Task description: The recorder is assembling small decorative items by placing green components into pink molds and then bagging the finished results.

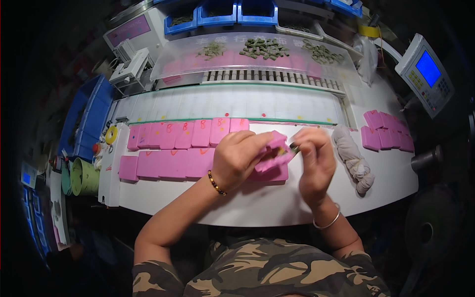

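Two bare hands meet above the white desk [257, 208]: the left hand [237, 158] grips a pink rectangular foam block [273, 151] while the right hand [314, 158] pinches a small dark-green piece [294, 146] at its edge, seemingly mid-insertion, needing careful alignment next.

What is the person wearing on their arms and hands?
Both forearms are bare, and the hands wear no gloves. The left hand has a bracelet of dark and amber beads around its wrist. The right hand has a thin, plain silver bangle around its wrist. Short camouflage sleeves in green, brown and tan cover the upper arms.
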A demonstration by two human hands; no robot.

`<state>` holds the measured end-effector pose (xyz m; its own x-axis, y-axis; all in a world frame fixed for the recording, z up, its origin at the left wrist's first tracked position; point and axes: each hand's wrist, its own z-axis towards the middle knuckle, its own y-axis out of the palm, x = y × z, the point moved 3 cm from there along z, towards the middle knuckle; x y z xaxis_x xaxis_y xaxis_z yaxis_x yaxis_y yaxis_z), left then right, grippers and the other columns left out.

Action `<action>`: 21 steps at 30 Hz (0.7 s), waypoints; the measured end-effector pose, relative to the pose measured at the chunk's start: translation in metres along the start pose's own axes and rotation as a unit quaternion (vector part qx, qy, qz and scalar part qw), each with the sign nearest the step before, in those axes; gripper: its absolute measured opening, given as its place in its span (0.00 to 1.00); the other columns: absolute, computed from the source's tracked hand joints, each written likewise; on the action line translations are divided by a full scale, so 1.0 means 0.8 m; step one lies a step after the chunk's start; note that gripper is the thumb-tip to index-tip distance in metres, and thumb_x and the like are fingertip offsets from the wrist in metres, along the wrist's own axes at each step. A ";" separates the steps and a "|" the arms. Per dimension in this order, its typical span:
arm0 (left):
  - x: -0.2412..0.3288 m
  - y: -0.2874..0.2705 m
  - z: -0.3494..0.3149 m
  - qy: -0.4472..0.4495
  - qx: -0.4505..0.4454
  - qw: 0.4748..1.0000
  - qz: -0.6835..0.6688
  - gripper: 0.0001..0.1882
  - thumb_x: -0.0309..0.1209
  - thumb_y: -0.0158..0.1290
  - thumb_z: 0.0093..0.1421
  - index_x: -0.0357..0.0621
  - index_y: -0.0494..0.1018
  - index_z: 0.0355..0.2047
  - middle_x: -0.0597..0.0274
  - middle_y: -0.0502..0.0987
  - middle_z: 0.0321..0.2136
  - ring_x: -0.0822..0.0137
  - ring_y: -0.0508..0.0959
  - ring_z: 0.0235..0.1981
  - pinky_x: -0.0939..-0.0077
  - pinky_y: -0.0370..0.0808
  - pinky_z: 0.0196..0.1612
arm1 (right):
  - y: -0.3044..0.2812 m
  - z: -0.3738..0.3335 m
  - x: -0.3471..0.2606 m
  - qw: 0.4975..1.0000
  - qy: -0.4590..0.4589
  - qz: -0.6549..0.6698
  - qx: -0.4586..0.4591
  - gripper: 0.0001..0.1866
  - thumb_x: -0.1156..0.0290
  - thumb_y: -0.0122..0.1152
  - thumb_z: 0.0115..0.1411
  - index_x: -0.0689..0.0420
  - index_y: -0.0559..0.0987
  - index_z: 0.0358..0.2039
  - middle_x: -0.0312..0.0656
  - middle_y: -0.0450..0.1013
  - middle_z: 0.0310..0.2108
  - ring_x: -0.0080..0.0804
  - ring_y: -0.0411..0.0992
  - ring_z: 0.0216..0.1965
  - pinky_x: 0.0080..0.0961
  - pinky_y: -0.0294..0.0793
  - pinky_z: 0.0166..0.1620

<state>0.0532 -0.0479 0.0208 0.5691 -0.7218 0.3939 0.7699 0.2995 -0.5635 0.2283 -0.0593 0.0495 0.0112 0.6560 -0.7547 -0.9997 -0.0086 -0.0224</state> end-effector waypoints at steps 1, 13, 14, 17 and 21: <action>0.003 -0.005 -0.001 0.059 -0.023 0.997 0.033 0.16 0.29 0.62 0.54 0.44 0.77 0.44 0.57 0.80 0.30 0.56 0.79 0.30 0.64 0.74 0.32 | -0.011 0.008 0.004 0.998 0.029 -0.045 0.026 0.06 0.74 0.51 0.68 0.64 0.72 0.36 0.43 0.70 0.37 0.23 0.68 0.37 0.20 0.69 0.42; 0.012 -0.001 -0.007 -0.334 -0.063 0.876 -0.342 0.14 0.28 0.55 0.63 0.37 0.74 0.48 0.58 0.80 0.40 0.70 0.78 0.33 0.78 0.75 0.36 | -0.017 0.009 0.042 0.934 0.340 0.090 -0.069 0.08 0.68 0.55 0.67 0.59 0.72 0.35 0.40 0.75 0.29 0.23 0.75 0.26 0.16 0.72 0.27; 0.014 0.004 -0.005 -0.349 -0.030 0.845 -0.404 0.13 0.30 0.57 0.63 0.35 0.75 0.45 0.62 0.81 0.32 0.79 0.77 0.31 0.83 0.73 0.31 | -0.013 0.007 0.039 0.932 0.337 0.120 -0.060 0.06 0.72 0.60 0.64 0.61 0.74 0.36 0.39 0.76 0.29 0.20 0.74 0.26 0.14 0.72 0.26; 0.016 0.010 -0.005 -0.387 -0.013 0.809 -0.442 0.11 0.28 0.57 0.63 0.35 0.75 0.42 0.63 0.81 0.31 0.79 0.77 0.31 0.84 0.73 0.32 | -0.001 -0.001 0.029 0.930 0.333 0.129 -0.091 0.08 0.74 0.62 0.62 0.61 0.74 0.40 0.36 0.75 0.29 0.17 0.73 0.26 0.13 0.71 0.26; 0.018 0.007 -0.005 -0.396 -0.016 0.812 -0.429 0.08 0.27 0.56 0.63 0.35 0.76 0.41 0.63 0.80 0.30 0.80 0.76 0.29 0.85 0.73 0.31 | 0.003 -0.008 0.026 0.925 0.357 0.106 -0.078 0.08 0.77 0.64 0.59 0.62 0.76 0.39 0.35 0.76 0.30 0.14 0.72 0.27 0.13 0.71 0.27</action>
<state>0.0644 -0.0589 0.0203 -0.1567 -0.0251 0.9873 0.9802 -0.1267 0.1524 0.2266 -0.0502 0.0297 -0.1170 -0.0385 -0.9924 -0.9665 -0.2254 0.1227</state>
